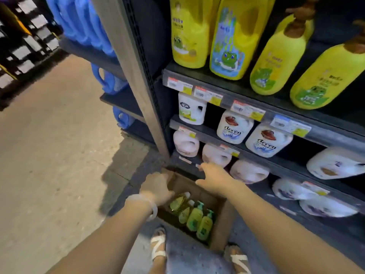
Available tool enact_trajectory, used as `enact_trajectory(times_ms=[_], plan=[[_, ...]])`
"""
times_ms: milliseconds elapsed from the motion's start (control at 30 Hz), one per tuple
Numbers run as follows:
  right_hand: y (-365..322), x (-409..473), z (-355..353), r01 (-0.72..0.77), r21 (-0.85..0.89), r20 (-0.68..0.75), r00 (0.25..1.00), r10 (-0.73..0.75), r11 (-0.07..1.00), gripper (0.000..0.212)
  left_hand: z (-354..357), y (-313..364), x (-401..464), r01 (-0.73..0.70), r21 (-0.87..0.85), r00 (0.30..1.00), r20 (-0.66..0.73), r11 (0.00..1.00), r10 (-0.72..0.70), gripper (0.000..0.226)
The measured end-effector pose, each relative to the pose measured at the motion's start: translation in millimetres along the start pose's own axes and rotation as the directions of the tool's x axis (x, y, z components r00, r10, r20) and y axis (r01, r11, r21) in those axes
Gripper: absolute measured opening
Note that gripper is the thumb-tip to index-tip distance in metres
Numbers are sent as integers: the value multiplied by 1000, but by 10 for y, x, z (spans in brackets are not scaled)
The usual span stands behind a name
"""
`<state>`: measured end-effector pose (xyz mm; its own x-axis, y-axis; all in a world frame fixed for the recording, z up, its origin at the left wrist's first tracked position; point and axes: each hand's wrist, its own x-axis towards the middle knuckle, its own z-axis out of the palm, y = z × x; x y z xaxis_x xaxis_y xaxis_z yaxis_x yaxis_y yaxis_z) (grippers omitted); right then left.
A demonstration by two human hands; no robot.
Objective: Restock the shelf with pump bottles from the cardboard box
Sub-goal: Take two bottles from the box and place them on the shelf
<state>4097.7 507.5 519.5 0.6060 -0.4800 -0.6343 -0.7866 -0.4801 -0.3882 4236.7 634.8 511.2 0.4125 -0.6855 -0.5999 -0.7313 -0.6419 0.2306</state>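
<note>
An open cardboard box (223,224) stands on the floor against the foot of the shelf unit (227,99), between my feet. Several green pump bottles (194,216) lie side by side in its near half. My left hand (158,185), with a pale bracelet on the wrist, reaches down at the box's far left corner, right beside the topmost bottle (178,201); its fingers are hidden. My right hand (214,177) hovers over the box's far edge with fingers spread and nothing in it. Yellow pump bottles (276,56) with brown pumps stand on an upper shelf.
Yellow jugs (189,32) stand at the upper left of the shelf, and white and pink jugs (235,127) fill the lower shelves behind price tags. A grey post (138,80) edges the unit. Blue jugs (83,18) sit on the end rack. The aisle floor (49,155) lies to the left.
</note>
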Motion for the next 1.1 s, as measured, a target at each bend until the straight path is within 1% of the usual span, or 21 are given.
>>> enact_trajectory(times_ms=[100,167,267,367,467,533,600,633,667,700,767,833,900,967,1033,1100], plan=[[38,198,352,-172,158,7,985,173,972,47,119,-336,353,-71,4,994,78,997,71,38],[93,298,682,-252,215,40,968,249,944,44,275,-494,522,-77,5,987,140,997,75,35],[236,424,1193,-380,252,118,925,361,890,46,622,-671,757,-90,74,967,247,993,69,36],[483,561,1686,-485,279,201,873,444,828,47,1088,-811,947,-91,84,943,329,992,59,33],[702,776,2184,-548,378,230,836,498,746,45,1601,-948,1216,-60,59,928,370,996,34,37],[890,984,2570,-560,435,232,827,512,706,49,1958,-1009,1467,-36,36,912,409,999,18,31],[1084,1230,2903,-590,451,252,804,538,670,41,2357,-1068,1731,-64,96,902,431,993,17,21],[1181,1355,3065,-606,456,259,791,554,652,37,2571,-1099,1865,-84,112,900,434,990,27,21],[1269,1480,3198,-615,462,254,782,569,639,38,2775,-1105,1979,-93,129,890,454,987,24,21],[1356,1604,3333,-624,469,252,773,582,625,43,2975,-1107,2088,-108,142,880,474,984,28,23],[1523,1840,3613,-649,470,257,749,611,598,55,3402,-1113,2274,-121,201,862,507,972,3,39],[1690,2056,3882,-679,485,287,719,634,551,67,3794,-1069,2437,-128,210,847,531,969,-3,51],[1854,2242,4163,-714,517,352,681,643,473,77,4163,-984,2568,-96,168,839,544,981,-11,57],[2008,2399,4452,-738,532,399,651,645,415,89,4516,-905,2698,-44,101,848,531,994,-16,62],[2135,2537,4710,-756,542,434,626,648,367,102,4812,-823,2826,0,18,878,479,1000,-9,66],[2248,2666,4920,-754,564,420,613,670,336,107,5027,-733,2952,59,-74,910,414,995,-23,74]])
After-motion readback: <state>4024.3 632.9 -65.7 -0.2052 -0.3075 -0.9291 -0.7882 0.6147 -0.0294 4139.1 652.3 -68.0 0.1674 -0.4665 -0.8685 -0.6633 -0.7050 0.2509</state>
